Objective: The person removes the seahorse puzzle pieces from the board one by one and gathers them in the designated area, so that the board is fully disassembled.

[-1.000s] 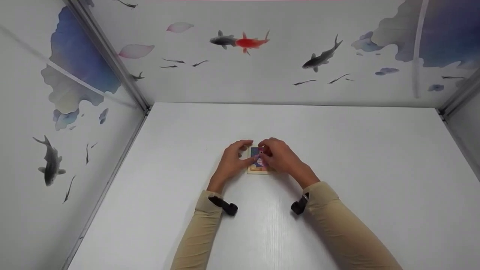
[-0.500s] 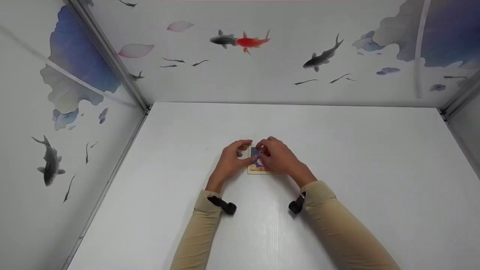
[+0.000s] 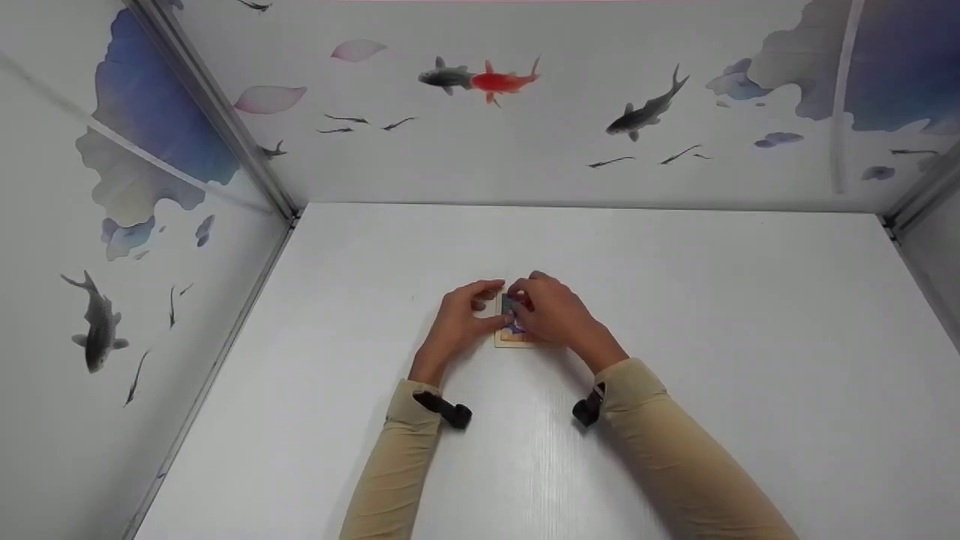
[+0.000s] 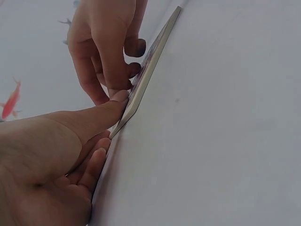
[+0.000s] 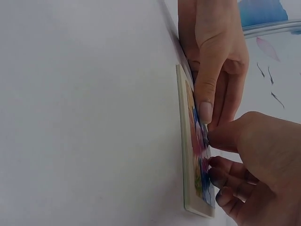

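Observation:
A small flat picture board (image 3: 517,339) with a pale frame and a colourful printed face lies on the white table. My left hand (image 3: 463,321) grips its left side, thumb across the picture and fingers by the edge; in the left wrist view the thumb tip (image 4: 121,96) rests on the board. Over the right half of the board is my right hand (image 3: 553,309), its fingers bent. In the right wrist view its thumb and fingertips meet the picture (image 5: 199,134), close beside the left thumb; whether they pinch a small piece I cannot tell. That hand hides much of the picture.
The white table (image 3: 675,300) stretches around both hands. Behind it rises a back wall (image 3: 495,157) printed with fish and petals, and a similar side wall (image 3: 45,420) stands at left. Tan sleeves with black wrist cameras (image 3: 454,415) cover both forearms.
My right hand has shifted slightly left across the board, covering more of the picture and coming closer to the left thumb. The left hand and the board have stayed nearly still.

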`<state>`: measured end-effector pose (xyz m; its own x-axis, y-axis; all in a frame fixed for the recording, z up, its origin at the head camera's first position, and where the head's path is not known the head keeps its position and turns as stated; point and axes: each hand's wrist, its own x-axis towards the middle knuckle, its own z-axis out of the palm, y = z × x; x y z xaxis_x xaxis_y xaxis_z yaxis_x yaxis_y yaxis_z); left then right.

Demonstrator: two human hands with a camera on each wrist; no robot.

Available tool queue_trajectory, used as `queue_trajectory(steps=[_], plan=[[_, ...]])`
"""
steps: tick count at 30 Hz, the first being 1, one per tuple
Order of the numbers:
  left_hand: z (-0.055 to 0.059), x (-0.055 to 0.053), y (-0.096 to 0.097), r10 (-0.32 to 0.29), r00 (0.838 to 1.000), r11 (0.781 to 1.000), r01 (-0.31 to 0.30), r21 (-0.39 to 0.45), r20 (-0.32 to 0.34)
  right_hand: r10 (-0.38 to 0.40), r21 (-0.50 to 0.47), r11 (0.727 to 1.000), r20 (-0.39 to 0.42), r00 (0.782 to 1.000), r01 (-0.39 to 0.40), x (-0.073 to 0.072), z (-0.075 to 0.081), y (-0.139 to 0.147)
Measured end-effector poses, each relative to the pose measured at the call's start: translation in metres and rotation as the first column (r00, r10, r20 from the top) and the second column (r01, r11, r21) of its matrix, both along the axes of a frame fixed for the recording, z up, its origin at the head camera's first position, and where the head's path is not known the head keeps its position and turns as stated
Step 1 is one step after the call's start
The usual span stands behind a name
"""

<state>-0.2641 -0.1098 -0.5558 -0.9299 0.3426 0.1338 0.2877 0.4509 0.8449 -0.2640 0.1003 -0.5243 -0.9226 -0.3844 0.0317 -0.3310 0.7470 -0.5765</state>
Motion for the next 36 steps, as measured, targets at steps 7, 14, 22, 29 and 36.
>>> queue_trajectory(steps=[7,14,22,29,36], plan=[[-0.001,0.001,0.001,-0.004,1.000,1.000,0.004,-0.004,0.004,0.001,0.029,1.000,-0.024,1.000,-0.001,0.000,-0.003,-0.004],[-0.001,0.001,0.002,-0.002,1.000,1.000,0.002,0.000,0.017,-0.017,0.022,1.000,-0.053,0.998,0.018,-0.001,-0.011,-0.005],[-0.001,0.000,0.001,-0.005,1.000,1.000,0.005,0.002,0.008,-0.047,-0.037,0.998,-0.077,0.996,0.045,-0.002,-0.013,-0.004],[-0.001,0.000,0.002,0.002,1.000,1.000,-0.002,-0.006,-0.003,-0.035,-0.071,0.997,-0.042,0.999,0.032,-0.004,-0.013,0.000],[0.000,0.001,0.001,0.004,1.000,1.000,-0.004,-0.006,0.004,0.014,-0.050,0.999,-0.021,1.000,-0.015,-0.005,-0.011,0.005]])
